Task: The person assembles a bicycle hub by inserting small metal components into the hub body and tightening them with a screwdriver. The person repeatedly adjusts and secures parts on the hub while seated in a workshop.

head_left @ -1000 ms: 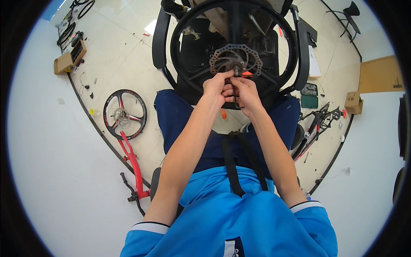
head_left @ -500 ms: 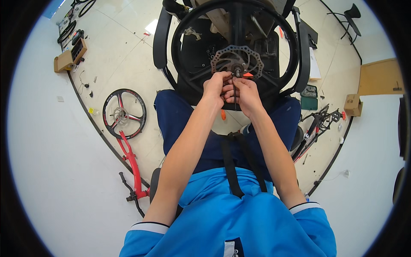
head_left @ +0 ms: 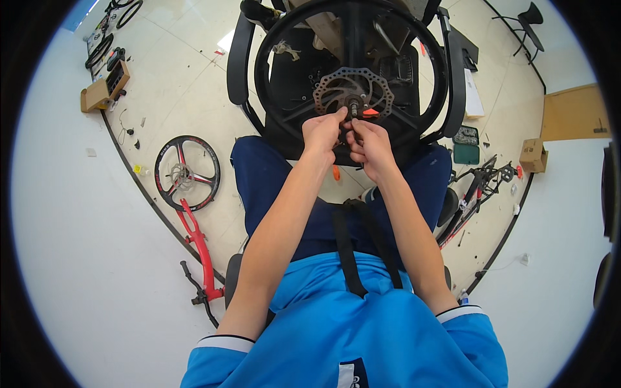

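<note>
A black bicycle wheel (head_left: 260, 72) lies on the seat of a black office chair (head_left: 284, 139) in front of me. On its hub sits a steel brake disc (head_left: 321, 87) with a holed, wavy edge, and a threaded axle end (head_left: 354, 108) stands up from the middle. My left hand (head_left: 322, 136) is closed just below the axle, thumb stretched toward it. Beside it my right hand (head_left: 373, 147) pinches with thumb and forefinger, its other fingers curled. The fingertips of both hands almost meet; whatever small thing they hold is hidden. A red-orange piece (head_left: 370, 112) shows by the hub.
Loose small parts lie on the seat; chair armrests (head_left: 240, 58) flank the wheel. On the floor at left are another wheel (head_left: 160, 168), a red bicycle frame (head_left: 204, 249) and an open carton (head_left: 96, 94). At right are a green case (head_left: 466, 154), bicycle parts (head_left: 482, 184) and a cardboard box (head_left: 533, 155).
The thin dark rod hanging down between my hands no longer shows. My right hand has drawn slightly apart from the left, and the wheel appears shifted slightly left in view.
</note>
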`<state>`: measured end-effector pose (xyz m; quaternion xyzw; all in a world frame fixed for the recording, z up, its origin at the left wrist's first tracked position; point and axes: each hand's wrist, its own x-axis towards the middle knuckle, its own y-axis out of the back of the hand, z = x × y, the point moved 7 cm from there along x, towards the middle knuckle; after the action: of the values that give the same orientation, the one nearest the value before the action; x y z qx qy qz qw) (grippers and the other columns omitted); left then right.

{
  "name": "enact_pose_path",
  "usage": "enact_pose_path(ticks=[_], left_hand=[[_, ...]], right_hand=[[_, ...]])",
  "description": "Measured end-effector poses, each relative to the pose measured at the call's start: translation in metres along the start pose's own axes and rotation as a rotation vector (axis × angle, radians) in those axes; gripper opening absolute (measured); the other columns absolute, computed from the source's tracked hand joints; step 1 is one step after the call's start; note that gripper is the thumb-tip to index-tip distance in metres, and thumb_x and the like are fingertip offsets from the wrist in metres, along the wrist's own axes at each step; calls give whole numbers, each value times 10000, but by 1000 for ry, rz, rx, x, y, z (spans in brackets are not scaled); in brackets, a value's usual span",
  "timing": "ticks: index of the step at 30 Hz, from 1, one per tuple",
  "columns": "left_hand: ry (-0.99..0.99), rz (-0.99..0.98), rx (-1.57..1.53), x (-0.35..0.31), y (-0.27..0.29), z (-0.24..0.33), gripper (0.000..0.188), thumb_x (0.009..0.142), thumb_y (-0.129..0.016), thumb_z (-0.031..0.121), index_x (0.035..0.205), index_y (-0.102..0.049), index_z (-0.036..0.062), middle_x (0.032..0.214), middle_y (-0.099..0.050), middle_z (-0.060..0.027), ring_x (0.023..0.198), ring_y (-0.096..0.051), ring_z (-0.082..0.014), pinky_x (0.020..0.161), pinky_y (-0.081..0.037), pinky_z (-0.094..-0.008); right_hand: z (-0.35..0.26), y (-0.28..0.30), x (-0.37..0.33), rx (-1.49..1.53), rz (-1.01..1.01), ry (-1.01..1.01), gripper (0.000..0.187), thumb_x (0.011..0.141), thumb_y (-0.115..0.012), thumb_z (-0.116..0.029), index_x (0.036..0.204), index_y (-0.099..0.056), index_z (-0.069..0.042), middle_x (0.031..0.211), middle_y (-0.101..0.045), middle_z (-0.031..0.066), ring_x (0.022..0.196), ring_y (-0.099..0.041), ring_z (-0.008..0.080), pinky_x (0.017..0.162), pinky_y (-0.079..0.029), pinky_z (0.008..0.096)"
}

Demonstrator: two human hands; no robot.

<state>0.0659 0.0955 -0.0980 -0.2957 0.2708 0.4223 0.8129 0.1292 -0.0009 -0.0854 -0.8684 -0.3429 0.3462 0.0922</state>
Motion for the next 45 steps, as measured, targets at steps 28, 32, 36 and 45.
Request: enact_pose_path(ticks=[28,32,36,45], left_hand=[[-855,77,535,-10,2,36,150,862,-669,95,912,-700,-42,761,-685,-86,612,-633,-126,590,-510,-253],[-1038,98,643,-20,-4,45,101,851,-650,63,872,-687,-28,792,-660,-109,632,-650,-182,591,-509,-280],[-1161,63,730,-27,-9,49,70,839,-635,38,852,-656,-28,814,-622,-123,678,-639,-254,609,-505,-313],[-1322,-52,964,-38,-17,61,63,843,-620,48,881,-650,7,857,-618,-107,747,-627,-305,658,-508,-352]], right_hand=[[-14,6,16,-360,293,630,149,878,-680,-74,951,-693,55,818,-706,58,702,-629,68,618,-464,200],[-11,6,17,-286,292,601,151,878,-676,-69,945,-691,65,823,-708,71,719,-637,81,639,-476,212],[-8,6,18,-245,300,545,157,879,-670,-72,938,-689,72,829,-709,73,711,-629,80,643,-474,211],[-14,2,16,-339,307,508,130,851,-682,-52,896,-691,69,761,-707,73,684,-631,72,616,-469,202]])
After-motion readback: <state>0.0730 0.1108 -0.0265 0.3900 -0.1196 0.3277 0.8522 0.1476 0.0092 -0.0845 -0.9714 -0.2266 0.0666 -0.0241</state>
